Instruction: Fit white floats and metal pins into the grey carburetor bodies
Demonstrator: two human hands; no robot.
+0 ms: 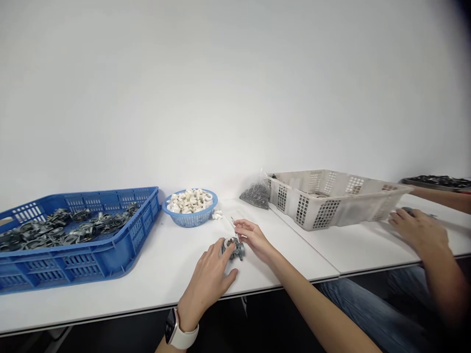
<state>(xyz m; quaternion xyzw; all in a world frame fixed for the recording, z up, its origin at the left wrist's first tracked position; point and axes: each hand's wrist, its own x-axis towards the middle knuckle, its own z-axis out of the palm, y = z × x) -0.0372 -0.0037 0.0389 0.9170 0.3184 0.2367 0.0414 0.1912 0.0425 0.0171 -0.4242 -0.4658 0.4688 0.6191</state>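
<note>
A small grey metal part [239, 251] with a white piece [228, 242] on it lies on the table near its front edge. My left hand [211, 274], with a watch on the wrist, rests against the part from the left, fingers over it and thumb apart. Just beyond and to the right, my right hand [253, 237] pinches a thin light rod-like tool [232, 223] whose lower end comes down at the part. Exactly where its tip touches is too small to tell.
A blue crate [121, 250] of metal parts stands left. Behind my hands are a blue basket [189, 219] of white pieces and a bag [256, 194] of small dark pieces. Right are a white crate [342, 213] and another person's hand [419, 230] on the table [176, 264].
</note>
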